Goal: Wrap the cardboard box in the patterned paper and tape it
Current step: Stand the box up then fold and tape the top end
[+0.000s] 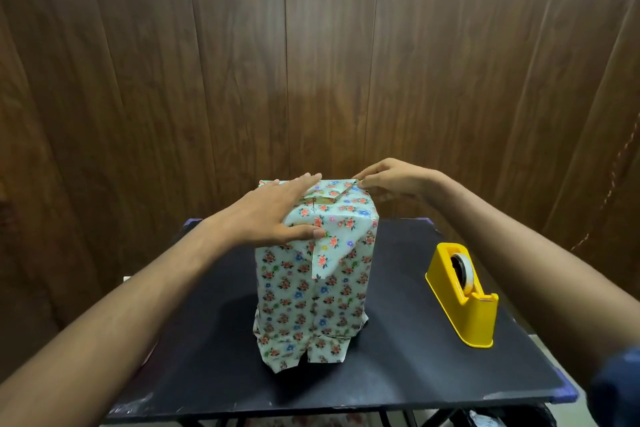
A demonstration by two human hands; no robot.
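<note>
Box: it is standing upright in the middle of the table [398, 374], already covered in the paper [304, 302], with the top end half folded.
Left hand [277, 215]: I am pressing it flat, fingers straight, on the top left flap, thumb lying over the front edge.
Right hand [388, 178]: I am pinching the far right corner fold between my fingertips.
Loose flap: a triangular flap [323, 258] is hanging untaped down the front; it may spring open if I am lifting my left hand too soon.
Gap: a brown patch is showing at the top; a slack fold could leave it bare.
Dispenser [464, 291]: it is sitting well apart on my right; reaching for it means letting go of a fold.
Bottom: the paper is flaring out unfolded, so the box may be rocking.
</note>
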